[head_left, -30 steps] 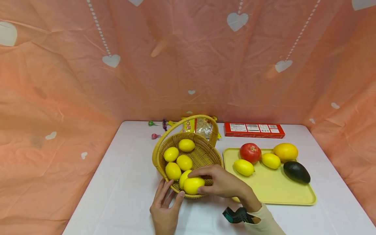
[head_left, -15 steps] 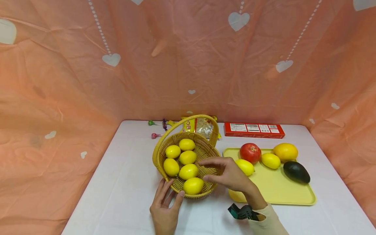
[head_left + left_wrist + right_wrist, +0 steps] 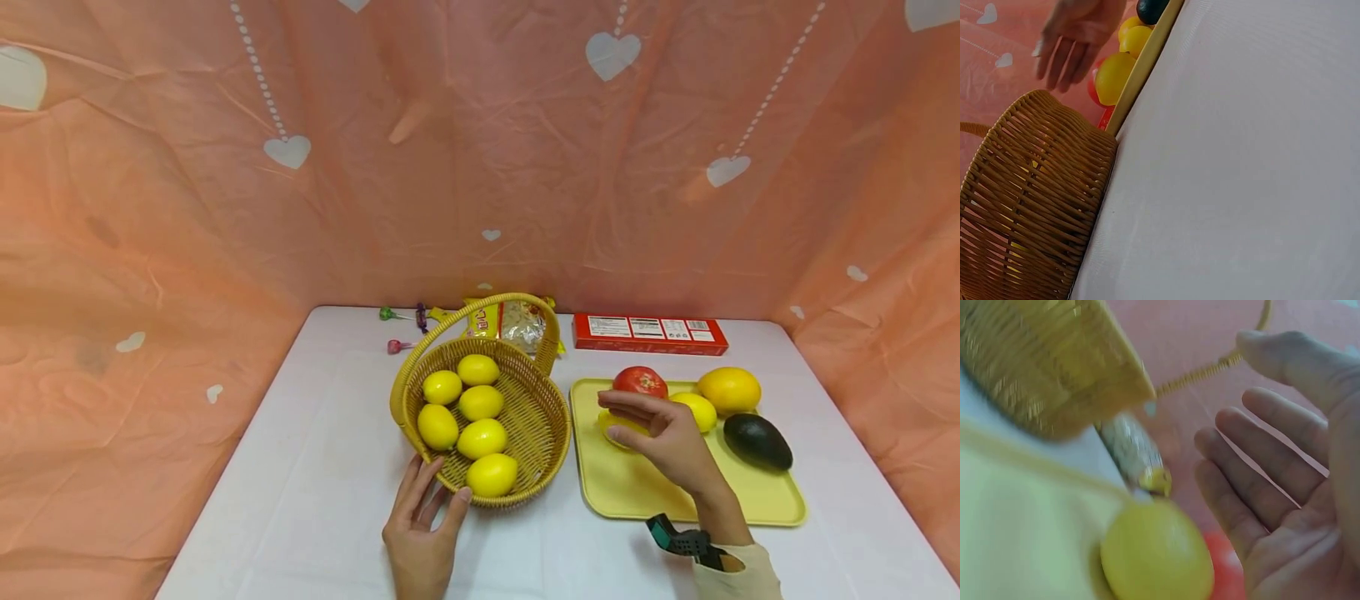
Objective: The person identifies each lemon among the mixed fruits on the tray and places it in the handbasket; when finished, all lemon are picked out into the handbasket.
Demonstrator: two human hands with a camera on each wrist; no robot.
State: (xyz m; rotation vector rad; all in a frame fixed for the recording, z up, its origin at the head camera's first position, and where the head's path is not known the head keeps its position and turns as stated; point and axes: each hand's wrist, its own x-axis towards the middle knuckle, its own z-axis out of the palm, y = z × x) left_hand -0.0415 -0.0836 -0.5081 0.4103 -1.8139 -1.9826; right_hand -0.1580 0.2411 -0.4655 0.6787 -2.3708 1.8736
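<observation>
A wicker basket [image 3: 525, 417] with an arched handle holds several lemons [image 3: 482, 438] in the head view. My left hand [image 3: 423, 525] rests its spread, fairly straight fingers and thumb against the basket's near left rim. Over the yellow tray [image 3: 637, 496] hovers my right hand [image 3: 678, 442], relaxed and holding nothing. Right below its fingers lies a lemon [image 3: 1157, 553], partly hidden in the head view. Beside it on the tray are a pomegranate [image 3: 640, 381], a second lemon [image 3: 696, 411], a larger orange-yellow fruit [image 3: 729, 389] and an avocado [image 3: 757, 442].
Behind the basket lie a candy bag [image 3: 521, 325] and several small wrapped sweets, among them a green lollipop [image 3: 386, 313] and a pink one [image 3: 394, 347]. A long red box [image 3: 649, 333] lies behind the tray. An orange cloth with white hearts encloses the table's back and sides.
My right hand let go of a lemon in the basket and moved right, out over the tray. Several lemons in the basket shifted and settled. The left hand stayed at the rim.
</observation>
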